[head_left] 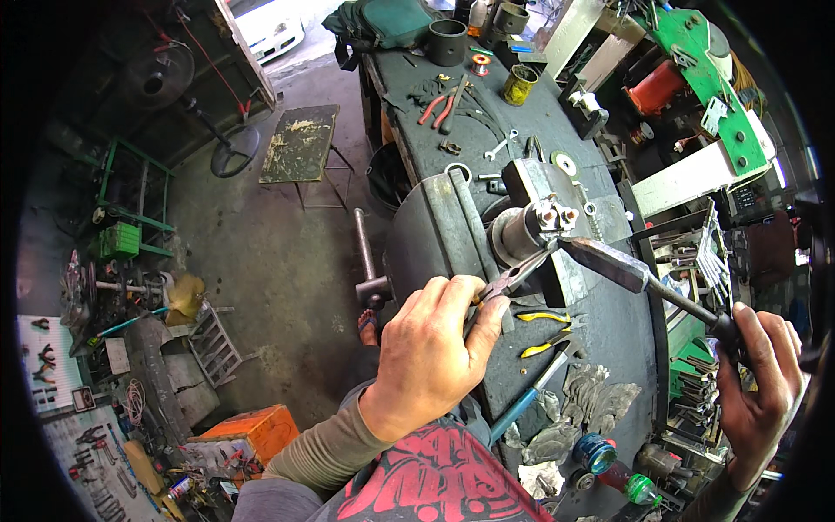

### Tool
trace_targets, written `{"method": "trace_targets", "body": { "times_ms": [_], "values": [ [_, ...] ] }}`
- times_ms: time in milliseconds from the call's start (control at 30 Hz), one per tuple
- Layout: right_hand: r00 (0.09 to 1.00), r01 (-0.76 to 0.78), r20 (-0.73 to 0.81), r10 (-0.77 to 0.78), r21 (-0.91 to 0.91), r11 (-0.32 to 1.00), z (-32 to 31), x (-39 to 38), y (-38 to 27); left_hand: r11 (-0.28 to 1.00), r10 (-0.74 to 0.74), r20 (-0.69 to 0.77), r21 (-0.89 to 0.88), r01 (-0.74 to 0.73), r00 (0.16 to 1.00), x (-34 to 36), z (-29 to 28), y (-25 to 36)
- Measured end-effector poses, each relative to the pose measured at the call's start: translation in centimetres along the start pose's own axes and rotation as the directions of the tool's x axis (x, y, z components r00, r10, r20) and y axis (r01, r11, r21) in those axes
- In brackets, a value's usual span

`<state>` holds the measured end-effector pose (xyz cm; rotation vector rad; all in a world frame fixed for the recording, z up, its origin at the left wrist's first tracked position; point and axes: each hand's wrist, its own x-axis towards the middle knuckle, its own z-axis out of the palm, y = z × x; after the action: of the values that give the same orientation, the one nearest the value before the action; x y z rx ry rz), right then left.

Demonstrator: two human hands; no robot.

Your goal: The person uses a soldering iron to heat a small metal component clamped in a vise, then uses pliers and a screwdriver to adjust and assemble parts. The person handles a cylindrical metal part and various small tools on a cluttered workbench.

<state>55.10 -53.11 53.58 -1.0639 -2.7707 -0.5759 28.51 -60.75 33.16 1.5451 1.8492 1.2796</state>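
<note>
My left hand is closed around a pair of pliers, whose jaws point at a cylindrical metal part with two bolt terminals, like a starter solenoid. That part is held in a bench vise. Over at the right, my right hand grips the handle of what looks like a heavy soldering iron. Its blocky head slants in from the right, and its narrow tip meets the plier jaws beside the terminals. Whether the tip touches the part cannot be made out.
Yellow-handled pliers and a blue-handled hammer lie on the dark workbench. Beyond the vise are red-handled pliers, a wrench and a yellow can. The vise's handle juts out leftward. Bottles and crumpled scraps stand nearby.
</note>
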Motion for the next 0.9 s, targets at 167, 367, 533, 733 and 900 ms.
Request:
{"method": "trace_targets", "body": {
  "times_ms": [167, 367, 533, 733, 900],
  "values": [
    [0.999, 0.051, -0.013, -0.051, -0.021, 0.999, 0.2, 1.0, -0.4, 0.999, -0.024, -0.033, -0.031, 0.023, 0.999, -0.2, -0.1, -0.4],
    [0.999, -0.032, 0.033, 0.032, -0.007, 0.999, -1.1, 0.9, -2.0, 0.993, 0.06, 0.032, -0.101, -0.056, 0.998, 0.4, -0.9, -2.0],
    [0.996, -0.066, 0.057, 0.066, -0.015, 0.998, -1.1, -0.1, -2.3, 0.974, 0.111, 0.089, -0.209, -0.09, 0.99, 0.5, -2.1, -3.5],
    [0.999, -0.032, 0.027, 0.033, -0.046, 0.998, -0.2, -0.4, -2.3, 0.962, 0.123, 0.042, -0.252, -0.108, 0.992, -0.1, -4.0, -5.0],
    [0.994, -0.099, 0.043, 0.097, 0.04, 0.994, -0.1, -1.4, -2.3, 0.919, -0.004, 0.048, -0.393, 0.023, 0.999, -1.8, -3.7, -5.6]
  ]
}}
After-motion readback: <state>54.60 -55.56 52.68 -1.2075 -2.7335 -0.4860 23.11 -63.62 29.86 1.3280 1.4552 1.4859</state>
